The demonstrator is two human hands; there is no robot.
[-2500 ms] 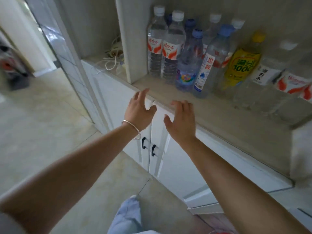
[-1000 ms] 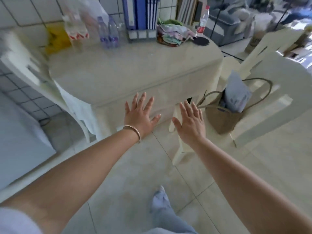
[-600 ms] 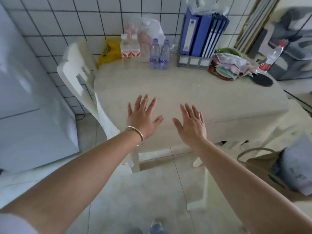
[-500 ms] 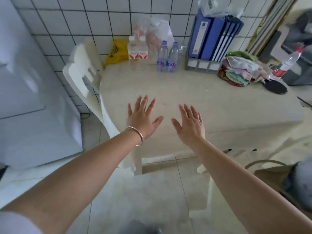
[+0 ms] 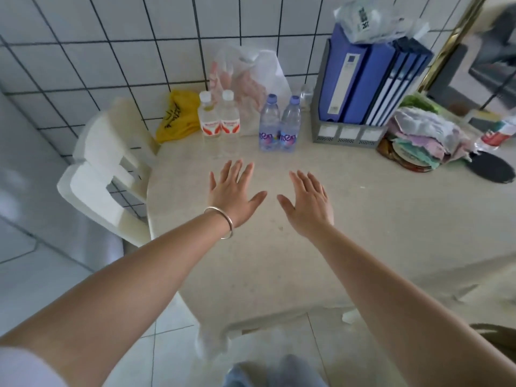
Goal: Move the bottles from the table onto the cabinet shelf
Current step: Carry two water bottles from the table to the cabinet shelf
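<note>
Both hands are reaching out over the table [image 5: 363,233], palms down, fingers straight and spread, holding nothing. The left hand [image 5: 233,192] is wearing a thin bracelet [image 5: 223,222] at the wrist; the right hand [image 5: 308,203] is hovering just beside it, the two thumbs near each other but apart. Whether either palm is touching the tabletop cannot be told from this angle.

Four bottles are standing upright at the back of the table, ahead of the fingertips. Two white-capped bottles [image 5: 219,124] with red and white labels are standing touching each other on the left; two purple-capped bottles [image 5: 280,125] are standing touching each other just to their right. A fifth bottle [image 5: 499,132] with a red label is being cut off by the right edge, so its shape is hard to make out.

Behind the bottles, a clear plastic bag [image 5: 251,76] is leaning against the tiled wall [image 5: 111,37], its contents blurred. A yellow bag [image 5: 177,115] is lying crumpled to the left. Blue binders [image 5: 371,79] are standing in a grey file holder [image 5: 349,134], with another crumpled bag on top. A pile of cloths [image 5: 427,135] is sitting on the right, partly covering a dish beneath it. A white chair [image 5: 103,174] is standing at the table's left edge. The cabinet shelf is lying outside the view.
</note>
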